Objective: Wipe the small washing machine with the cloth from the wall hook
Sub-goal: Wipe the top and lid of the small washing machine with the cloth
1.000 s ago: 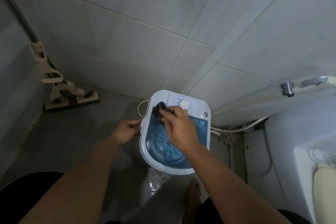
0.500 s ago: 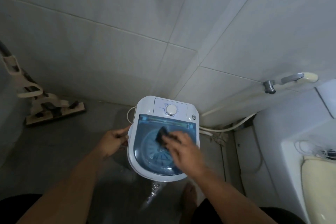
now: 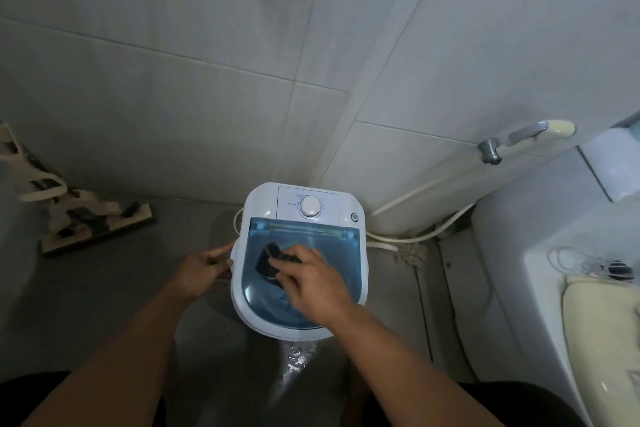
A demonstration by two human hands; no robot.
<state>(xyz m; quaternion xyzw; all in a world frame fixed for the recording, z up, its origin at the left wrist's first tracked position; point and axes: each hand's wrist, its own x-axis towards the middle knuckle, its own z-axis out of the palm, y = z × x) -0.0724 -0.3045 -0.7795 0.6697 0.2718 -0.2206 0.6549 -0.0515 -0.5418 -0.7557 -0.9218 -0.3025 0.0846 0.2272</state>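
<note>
While right hand (image 3: 311, 279) pinches dark cloth (image 3: 266, 259) against blue lid (image 3: 341, 248), left hand (image 3: 202, 269) touches washing machine (image 3: 263, 199) rim at 9 o'clock; whether it grips, unclear.

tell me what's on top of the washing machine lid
A dark cloth lies on the blue lid, held by the right hand, which hides part of both.

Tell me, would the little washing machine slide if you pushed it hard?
Probably yes: the washing machine looks small and plastic, so likely light, and the floor nearby looks wet. That may be why the left hand touches its side. Its height is hidden from above, so tipping is hard to judge.
</note>
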